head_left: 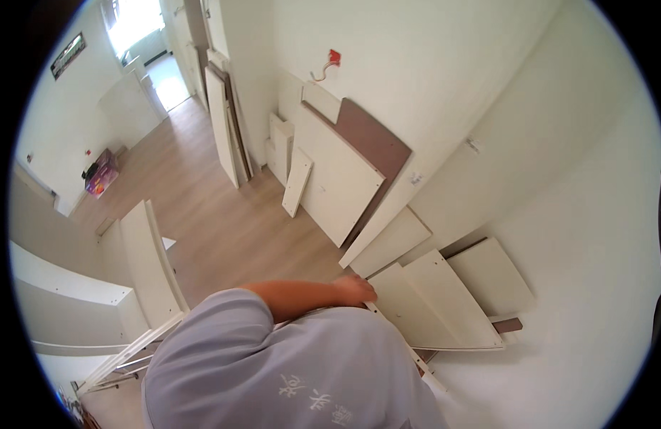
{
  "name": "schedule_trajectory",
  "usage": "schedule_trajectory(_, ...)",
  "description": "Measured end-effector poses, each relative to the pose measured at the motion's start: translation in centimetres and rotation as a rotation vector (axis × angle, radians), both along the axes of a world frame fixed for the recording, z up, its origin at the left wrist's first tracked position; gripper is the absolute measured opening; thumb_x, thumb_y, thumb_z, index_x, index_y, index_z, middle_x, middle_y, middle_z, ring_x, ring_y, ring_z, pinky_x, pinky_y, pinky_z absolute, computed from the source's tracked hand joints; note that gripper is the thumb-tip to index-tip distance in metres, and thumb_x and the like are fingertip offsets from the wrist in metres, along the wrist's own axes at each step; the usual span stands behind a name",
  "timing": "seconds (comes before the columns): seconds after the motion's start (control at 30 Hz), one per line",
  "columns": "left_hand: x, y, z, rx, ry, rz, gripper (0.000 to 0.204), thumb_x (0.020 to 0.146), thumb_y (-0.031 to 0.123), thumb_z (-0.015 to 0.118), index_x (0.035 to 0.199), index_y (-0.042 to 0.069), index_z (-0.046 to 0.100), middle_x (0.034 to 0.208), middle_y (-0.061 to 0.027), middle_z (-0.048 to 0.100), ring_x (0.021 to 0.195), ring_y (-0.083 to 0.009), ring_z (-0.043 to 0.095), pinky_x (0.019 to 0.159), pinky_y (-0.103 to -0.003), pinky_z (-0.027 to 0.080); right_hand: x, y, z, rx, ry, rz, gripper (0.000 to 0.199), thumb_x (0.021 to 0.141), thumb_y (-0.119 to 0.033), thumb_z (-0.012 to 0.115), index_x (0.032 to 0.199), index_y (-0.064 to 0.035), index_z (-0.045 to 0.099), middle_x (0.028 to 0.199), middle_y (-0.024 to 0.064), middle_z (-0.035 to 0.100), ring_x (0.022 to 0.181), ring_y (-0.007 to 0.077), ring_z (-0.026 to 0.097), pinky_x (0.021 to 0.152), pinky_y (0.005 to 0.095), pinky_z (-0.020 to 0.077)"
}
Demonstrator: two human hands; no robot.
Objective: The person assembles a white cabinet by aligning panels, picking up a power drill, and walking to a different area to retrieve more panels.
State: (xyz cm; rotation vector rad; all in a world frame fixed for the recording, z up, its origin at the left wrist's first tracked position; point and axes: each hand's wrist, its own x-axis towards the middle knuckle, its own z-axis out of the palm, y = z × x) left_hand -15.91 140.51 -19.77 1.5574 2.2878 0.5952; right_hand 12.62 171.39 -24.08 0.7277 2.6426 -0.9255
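Note:
My left arm, bare below a short grey sleeve, reaches across to the right. At its end, my left hand (355, 289) is closed at the near corner of a leaning white panel (448, 304). The fingers are small and partly hidden at its edge. The narrow edge of another white board (420, 361) runs beside my grey shirt (309, 365). Close behind the hand, another pale panel (391, 243) leans on the wall. My right hand is not in view.
Against the wall lean a large white panel (338, 186), a brown board (373, 139) and a narrow white board (297, 182). More tall boards (223, 129) stand farther off. At left is a white cabinet frame (152, 264). A purple box (101, 179) sits on the wooden floor (180, 171).

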Motion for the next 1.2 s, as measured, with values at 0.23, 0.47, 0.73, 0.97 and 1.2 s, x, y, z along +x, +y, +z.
schedule_trajectory(0.23,6.3,-23.1,-8.0,-0.325,-0.582,1.164,0.054,0.094,0.036,0.066,0.142,0.011,0.058,0.134,-0.0189,0.065,0.123,-0.0358,0.062,0.101,-0.048,0.051,-2.2,2.4,-0.1,0.058,-0.109,0.136,0.051,0.076,-0.02,0.07,0.123,-0.0017,0.061,0.129,0.0247,0.056,0.122,0.0448,0.051,0.102,0.052,0.0436)
schedule_trajectory(0.47,23.9,-38.0,-15.3,-0.958,-0.778,1.302,0.04,0.09,0.039,0.069,0.109,0.004,0.076,0.111,-0.0207,0.074,0.105,-0.0374,0.07,0.09,-0.047,0.056,-5.1,6.3,-2.4,0.113,-0.162,0.246,0.044,0.077,-0.025,0.071,0.114,-0.0011,0.065,0.118,0.0239,0.061,0.111,0.0433,0.057,0.094,0.0509,0.0474)
schedule_trajectory(0.73,25.2,-27.6,-18.6,-0.59,-0.882,1.309,0.045,0.091,0.045,0.067,0.117,0.009,0.074,0.117,-0.0175,0.073,0.108,-0.0373,0.069,0.093,-0.047,0.055,-9.8,11.2,-6.6,0.197,-0.149,0.359,0.039,0.078,-0.031,0.071,0.103,-0.0004,0.069,0.104,0.0229,0.066,0.099,0.0415,0.063,0.085,0.0496,0.0517)
schedule_trajectory(0.97,9.3,-15.1,-9.9,-0.177,-0.605,1.161,0.042,0.094,0.039,0.063,0.122,0.009,0.07,0.117,-0.0161,0.073,0.108,-0.0362,0.068,0.093,-0.047,0.054,-8.9,18.6,-13.5,0.332,-0.068,0.416,0.039,0.08,-0.036,0.072,0.093,0.0002,0.073,0.093,0.022,0.071,0.088,0.04,0.069,0.078,0.0485,0.0555)
schedule_trajectory(1.2,2.0,-6.9,-5.5,-0.201,-0.568,1.042,0.043,0.097,0.039,0.062,0.129,0.009,0.065,0.122,-0.0158,0.071,0.113,-0.0347,0.067,0.098,-0.045,0.053,-5.1,24.6,-21.9,0.428,-0.029,0.555,0.04,0.081,-0.038,0.074,0.086,0.0016,0.075,0.082,0.0224,0.073,0.079,0.0388,0.073,0.069,0.0491,0.0574)
